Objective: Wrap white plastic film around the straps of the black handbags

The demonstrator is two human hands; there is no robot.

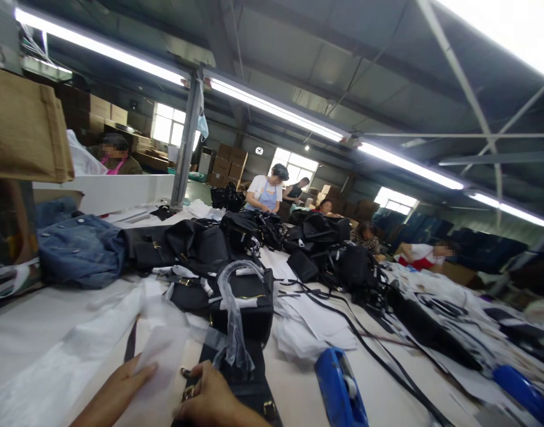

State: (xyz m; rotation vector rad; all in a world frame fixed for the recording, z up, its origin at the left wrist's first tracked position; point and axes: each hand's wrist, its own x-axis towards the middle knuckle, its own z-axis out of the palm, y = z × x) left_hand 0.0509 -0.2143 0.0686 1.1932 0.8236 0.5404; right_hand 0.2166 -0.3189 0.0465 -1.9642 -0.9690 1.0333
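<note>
At the bottom left, my left hand [123,382] pinches a thin translucent white sheet [165,356] between its thumb and the fingers behind it. My right hand [212,397] is closed at a metal clasp [189,391] by the edge of a black bag [249,388]; its fingertips partly hide the clasp. Just beyond, another black bag [254,308] has a handle [231,296] wrapped in clear plastic and a gold zip. A dark strap end [131,341] shows behind the sheet.
A blue tape dispenser [338,385] stands right of my hands, near white sheets [314,326] and long black straps [365,332]. A blue denim bag [82,249] lies left. Piled black bags [316,231] fill the table's far side, where several people work. A metal post [188,136] rises behind.
</note>
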